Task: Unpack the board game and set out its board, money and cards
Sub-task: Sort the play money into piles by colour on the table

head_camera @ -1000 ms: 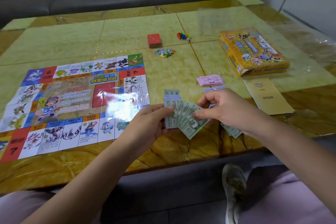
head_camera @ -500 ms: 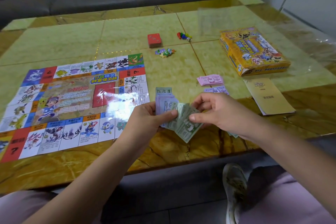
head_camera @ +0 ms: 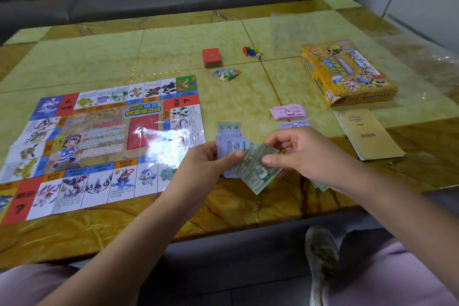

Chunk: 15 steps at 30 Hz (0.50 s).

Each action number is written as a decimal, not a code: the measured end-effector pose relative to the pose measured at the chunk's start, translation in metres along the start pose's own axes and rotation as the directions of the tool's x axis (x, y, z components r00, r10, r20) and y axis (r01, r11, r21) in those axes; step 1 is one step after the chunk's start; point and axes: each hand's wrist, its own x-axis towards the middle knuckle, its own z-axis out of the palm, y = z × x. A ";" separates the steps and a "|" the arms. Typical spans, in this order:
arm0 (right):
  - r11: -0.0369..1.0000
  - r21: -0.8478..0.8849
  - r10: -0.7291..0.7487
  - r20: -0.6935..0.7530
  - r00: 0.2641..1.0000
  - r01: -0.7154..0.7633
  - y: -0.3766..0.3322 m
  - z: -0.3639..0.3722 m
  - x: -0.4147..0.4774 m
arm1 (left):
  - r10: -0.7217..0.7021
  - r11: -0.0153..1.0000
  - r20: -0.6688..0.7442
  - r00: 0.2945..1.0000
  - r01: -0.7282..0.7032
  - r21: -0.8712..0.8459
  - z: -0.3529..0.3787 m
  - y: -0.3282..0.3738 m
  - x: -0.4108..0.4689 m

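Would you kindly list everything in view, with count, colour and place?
board: one, multicoloured, flat on table, left.
card deck: one, red, table middle, far side.
pawns: small cluster, mixed colours, right of the deck.
box: one, yellow, table right.
booklet: one, tan, nearer than the box.
pink notes: one pile, pink, left of the booklet.
held notes: one fan, green and lilac, between both hands.
table: one, green-yellow stone pattern.
sofa: one, grey, behind the table.
left grip: bare hand, holds the fan.
right grip: bare hand, pinches a green note.
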 end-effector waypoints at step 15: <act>0.961 0.148 0.252 -0.106 0.962 -0.235 0.023 -0.084 -0.038 | -0.078 0.996 0.013 0.997 0.079 -0.051 0.004 -0.006 0.000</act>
